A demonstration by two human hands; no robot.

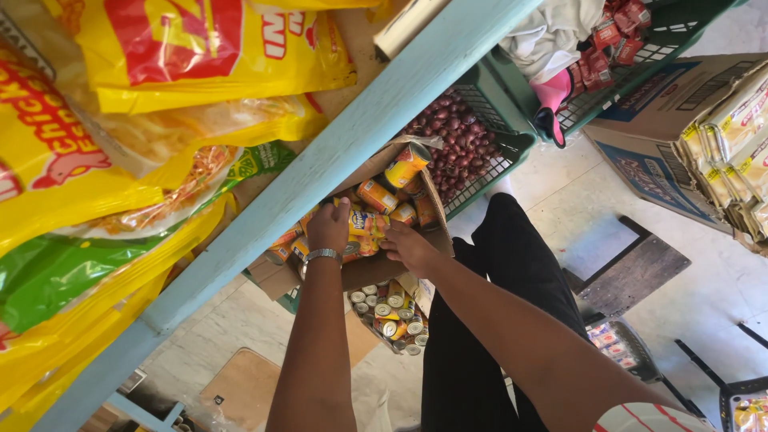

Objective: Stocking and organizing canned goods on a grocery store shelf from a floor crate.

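Note:
I look straight down past a pale blue shelf edge. Both my hands reach into an open cardboard box full of yellow-and-orange labelled cans. My left hand, with a metal bracelet on the wrist, rests on the cans at the box's left side, fingers curled; whether it grips one is hidden. My right hand closes around a pack of yellow-labelled cans in the middle of the box. A second group of several cans lies below the box, tops showing.
Yellow and green snack bags fill the shelf at left. A green crate of red onions sits beyond the box. Another green crate holds cloth and red packets. A carton of noodle packs stands right, a dark low stool on the tiled floor.

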